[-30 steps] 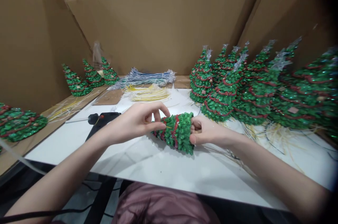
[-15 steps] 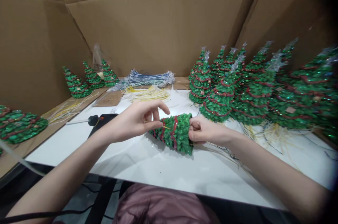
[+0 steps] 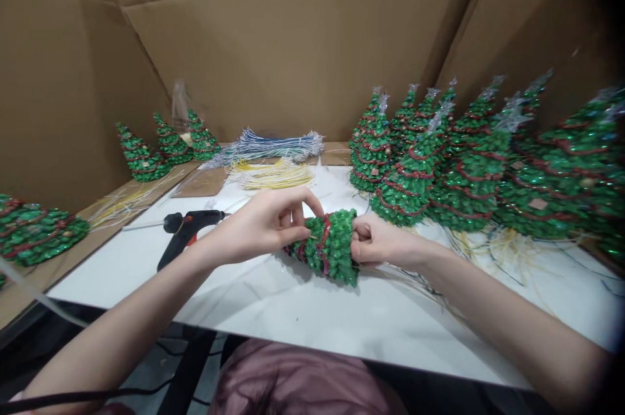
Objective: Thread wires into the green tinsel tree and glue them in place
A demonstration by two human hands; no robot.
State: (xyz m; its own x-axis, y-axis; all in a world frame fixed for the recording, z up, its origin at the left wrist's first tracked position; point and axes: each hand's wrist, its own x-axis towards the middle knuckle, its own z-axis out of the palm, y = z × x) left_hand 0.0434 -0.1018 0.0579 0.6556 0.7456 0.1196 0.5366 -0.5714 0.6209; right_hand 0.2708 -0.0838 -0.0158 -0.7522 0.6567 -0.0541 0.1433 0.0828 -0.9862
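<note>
A small green tree with red garland (image 3: 332, 249) lies on its side on the white table, its wide base to the right. My right hand (image 3: 368, 240) is closed at the base edge, its fingers curled against it; wires trail from beneath that hand to the right. Over the tree's narrower part is my left hand (image 3: 288, 219), thumb and index finger bent toward each other at the garland. A thin wire seems to be between those fingertips, too small to make out well. The tree's tip is hidden behind my left hand.
A black glue gun (image 3: 188, 229) lies left of my left hand. Bundles of blue-white wires (image 3: 278, 144) and yellow wires (image 3: 271, 174) lie at the back. Several upright trees (image 3: 405, 187) crowd the right; more trees (image 3: 139, 154) stand at left. Cardboard walls (image 3: 293, 43) surround the white table (image 3: 254, 311).
My left hand has moved slightly right along the tree, its index finger now lower against the garland. More of the glue gun shows. My right hand has barely moved.
</note>
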